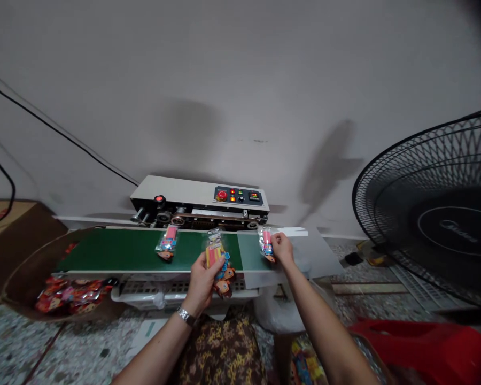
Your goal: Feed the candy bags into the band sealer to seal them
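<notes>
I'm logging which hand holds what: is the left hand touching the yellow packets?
Touching: the head view shows the left hand with its thumb lying across the yellow packets.

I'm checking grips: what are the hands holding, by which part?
Left hand: packets, by their left side, thumb on top. Right hand: a pink packet, by its right edge.

"Left of your left hand point(202, 280) lies a packet point(168, 242), on the belt point(124, 249)."
"And beyond that hand stands the machine point(196, 193); right of your right hand point(282, 248), the fan point(441, 227)."
</notes>
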`<act>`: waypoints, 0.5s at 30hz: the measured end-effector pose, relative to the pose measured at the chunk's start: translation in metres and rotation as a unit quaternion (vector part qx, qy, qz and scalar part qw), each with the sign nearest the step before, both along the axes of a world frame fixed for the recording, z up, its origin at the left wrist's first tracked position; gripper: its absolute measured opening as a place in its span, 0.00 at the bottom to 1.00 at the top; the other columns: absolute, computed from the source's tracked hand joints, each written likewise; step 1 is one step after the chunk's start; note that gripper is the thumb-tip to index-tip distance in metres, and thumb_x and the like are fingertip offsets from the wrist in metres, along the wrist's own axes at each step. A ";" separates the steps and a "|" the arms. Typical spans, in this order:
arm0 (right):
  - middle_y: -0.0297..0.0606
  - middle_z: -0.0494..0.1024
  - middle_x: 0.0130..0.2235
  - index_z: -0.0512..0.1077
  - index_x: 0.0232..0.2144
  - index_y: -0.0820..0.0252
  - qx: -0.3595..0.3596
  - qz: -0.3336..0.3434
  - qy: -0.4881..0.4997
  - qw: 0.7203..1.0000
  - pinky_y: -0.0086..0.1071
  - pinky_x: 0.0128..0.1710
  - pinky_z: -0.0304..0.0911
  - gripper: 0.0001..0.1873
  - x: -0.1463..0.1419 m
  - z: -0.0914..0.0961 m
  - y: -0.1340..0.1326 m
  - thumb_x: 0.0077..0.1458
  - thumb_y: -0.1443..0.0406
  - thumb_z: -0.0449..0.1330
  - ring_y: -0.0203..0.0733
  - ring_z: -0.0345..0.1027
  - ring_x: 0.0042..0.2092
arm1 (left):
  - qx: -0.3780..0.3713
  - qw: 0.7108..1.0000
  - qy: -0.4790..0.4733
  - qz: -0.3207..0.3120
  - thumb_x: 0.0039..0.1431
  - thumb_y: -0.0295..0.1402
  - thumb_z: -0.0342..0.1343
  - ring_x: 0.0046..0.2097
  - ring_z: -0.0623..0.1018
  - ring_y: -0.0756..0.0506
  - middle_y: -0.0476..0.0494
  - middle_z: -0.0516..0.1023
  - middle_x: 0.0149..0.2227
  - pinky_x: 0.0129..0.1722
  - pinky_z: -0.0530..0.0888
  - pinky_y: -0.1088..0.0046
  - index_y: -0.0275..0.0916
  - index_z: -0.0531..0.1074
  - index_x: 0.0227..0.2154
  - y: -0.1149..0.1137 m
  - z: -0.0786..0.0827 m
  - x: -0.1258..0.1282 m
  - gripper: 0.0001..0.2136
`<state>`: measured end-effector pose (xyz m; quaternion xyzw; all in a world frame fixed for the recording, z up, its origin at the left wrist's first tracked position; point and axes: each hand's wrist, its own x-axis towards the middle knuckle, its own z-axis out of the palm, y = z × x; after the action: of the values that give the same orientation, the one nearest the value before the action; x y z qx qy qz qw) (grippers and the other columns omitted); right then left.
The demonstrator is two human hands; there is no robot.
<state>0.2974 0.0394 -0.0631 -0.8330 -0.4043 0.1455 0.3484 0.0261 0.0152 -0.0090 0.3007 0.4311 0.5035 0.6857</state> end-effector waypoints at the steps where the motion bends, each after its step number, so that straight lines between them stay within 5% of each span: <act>1: 0.35 0.70 0.21 0.66 0.23 0.59 -0.010 -0.001 -0.010 1.000 0.28 0.23 0.51 0.09 -0.002 0.000 0.005 0.49 0.61 0.52 0.37 0.62 0.23 | 0.003 1.000 0.003 0.002 0.38 0.34 0.66 0.31 0.76 0.48 0.44 0.77 0.33 0.30 0.73 0.74 0.34 0.70 0.37 0.000 -0.001 0.000 0.20; 6: 0.37 0.70 0.23 0.68 0.24 0.61 -0.033 0.035 -0.046 0.998 0.29 0.28 0.53 0.08 -0.020 0.008 0.026 0.49 0.62 0.54 0.39 0.64 0.27 | -0.004 1.000 -0.004 -0.018 0.38 0.34 0.65 0.31 0.76 0.48 0.43 0.77 0.34 0.31 0.74 0.73 0.34 0.70 0.37 -0.001 -0.001 0.001 0.20; 9: 0.41 0.73 0.33 0.70 0.34 0.61 -0.001 0.071 -0.062 0.996 0.30 0.34 0.57 0.11 -0.038 0.021 0.023 0.50 0.62 0.54 0.40 0.65 0.34 | -0.019 0.999 -0.021 -0.030 0.39 0.35 0.65 0.29 0.76 0.48 0.41 0.78 0.35 0.30 0.73 0.73 0.34 0.71 0.38 -0.002 0.002 0.001 0.20; 12: 0.41 0.73 0.39 0.68 0.41 0.60 0.088 0.173 0.033 0.981 0.30 0.36 0.60 0.16 -0.067 0.037 0.004 0.53 0.58 0.51 0.38 0.66 0.35 | -0.027 0.998 -0.040 -0.031 0.40 0.35 0.65 0.29 0.76 0.48 0.41 0.78 0.34 0.30 0.73 0.73 0.33 0.72 0.37 -0.003 0.006 0.002 0.20; 15: 0.37 0.74 0.36 0.68 0.39 0.59 0.144 0.276 0.180 0.933 0.28 0.34 0.62 0.16 -0.101 0.050 -0.019 0.53 0.55 0.52 0.37 0.67 0.34 | -0.029 0.997 -0.057 -0.038 0.39 0.35 0.65 0.28 0.76 0.48 0.41 0.78 0.33 0.29 0.73 0.73 0.33 0.72 0.36 -0.004 0.009 0.007 0.19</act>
<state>0.1965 0.0199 -0.0135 -0.5892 -0.5653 0.3240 0.4778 0.0330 0.0109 0.0001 0.2677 0.3943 0.4801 0.7365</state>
